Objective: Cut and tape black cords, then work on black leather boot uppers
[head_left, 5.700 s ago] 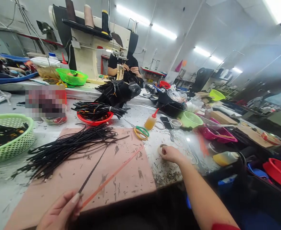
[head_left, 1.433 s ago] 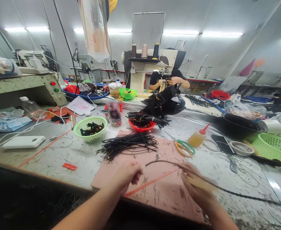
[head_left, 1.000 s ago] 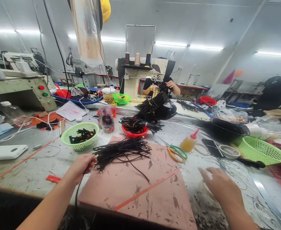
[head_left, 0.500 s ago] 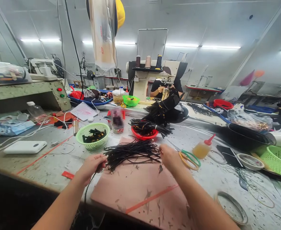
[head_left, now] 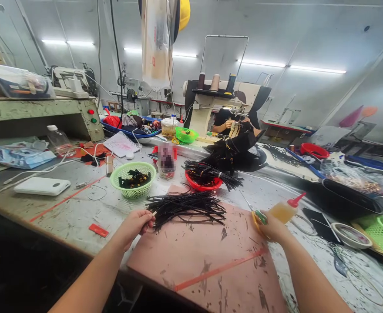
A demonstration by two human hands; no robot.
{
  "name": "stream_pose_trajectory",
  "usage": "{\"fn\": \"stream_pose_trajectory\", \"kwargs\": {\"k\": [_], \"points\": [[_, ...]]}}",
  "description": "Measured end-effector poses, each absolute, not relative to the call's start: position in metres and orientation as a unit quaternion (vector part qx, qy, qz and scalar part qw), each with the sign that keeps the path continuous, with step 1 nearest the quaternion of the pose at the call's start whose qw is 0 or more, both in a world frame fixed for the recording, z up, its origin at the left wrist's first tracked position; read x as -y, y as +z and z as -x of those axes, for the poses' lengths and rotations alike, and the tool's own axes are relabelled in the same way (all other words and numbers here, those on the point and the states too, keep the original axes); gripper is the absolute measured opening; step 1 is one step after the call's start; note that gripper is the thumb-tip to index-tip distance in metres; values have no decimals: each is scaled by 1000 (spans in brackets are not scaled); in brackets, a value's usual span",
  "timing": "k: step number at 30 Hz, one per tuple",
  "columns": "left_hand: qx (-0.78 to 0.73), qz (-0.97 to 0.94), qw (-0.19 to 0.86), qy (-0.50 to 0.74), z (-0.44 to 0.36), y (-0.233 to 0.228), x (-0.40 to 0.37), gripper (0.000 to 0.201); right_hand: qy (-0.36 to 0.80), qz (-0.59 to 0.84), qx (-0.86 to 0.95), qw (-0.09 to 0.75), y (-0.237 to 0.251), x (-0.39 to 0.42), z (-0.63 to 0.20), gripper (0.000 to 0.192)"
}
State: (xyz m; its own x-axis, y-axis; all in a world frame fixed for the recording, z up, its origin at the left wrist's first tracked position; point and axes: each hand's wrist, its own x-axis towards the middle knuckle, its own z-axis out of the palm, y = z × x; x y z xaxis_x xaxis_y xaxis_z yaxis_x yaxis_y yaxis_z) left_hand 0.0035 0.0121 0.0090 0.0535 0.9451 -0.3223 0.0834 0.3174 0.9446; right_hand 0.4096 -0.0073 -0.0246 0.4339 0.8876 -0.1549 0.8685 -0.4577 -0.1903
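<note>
A loose pile of black cords (head_left: 189, 208) lies across the pinkish board (head_left: 207, 256). At its left end my left hand (head_left: 139, 225) is closed in a pinch on a black cord, whose pale tip shows at the fingertips. Out to the right, my right hand (head_left: 274, 227) has its fingers wrapped round the handles of the scissors (head_left: 260, 217). The scissor blades point away from me, toward a tied bundle of black strips (head_left: 211, 171) on a red bowl (head_left: 204, 184).
A light green basket (head_left: 132, 180) of black pieces stands left of the red bowl. Close behind my right hand is a glue bottle (head_left: 283, 211). A white power bank (head_left: 42, 186) lies at left. Beyond, a person (head_left: 222, 124) works at a sewing machine (head_left: 199, 113).
My right hand has moved from the right end of the cord pile to the scissors and taken hold of them. My left hand keeps its pinch. The view has shifted slightly.
</note>
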Motion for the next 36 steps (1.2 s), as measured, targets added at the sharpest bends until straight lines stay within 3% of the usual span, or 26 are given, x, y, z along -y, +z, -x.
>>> {"fn": "stream_pose_trajectory", "kwargs": {"k": [7,12,16,20,27,36], "points": [[-564,-438,582,389,-3,6,-9,22,121,834,523,129,-13,24,-398,56],[-553,-427,589,405,-7,9,-4,20,378,630,617,283,-1,48,-326,50],[-540,-420,599,416,-12,16,2,19,490,479,695,216,19,61,-262,33],[-524,-414,613,423,-13,20,7,18,545,460,682,165,27,59,-229,43],[-507,-400,629,434,-12,18,9,16,583,429,661,199,8,55,-213,59],[-505,-382,635,443,-10,11,8,15,525,473,669,230,-7,60,-202,59]]}}
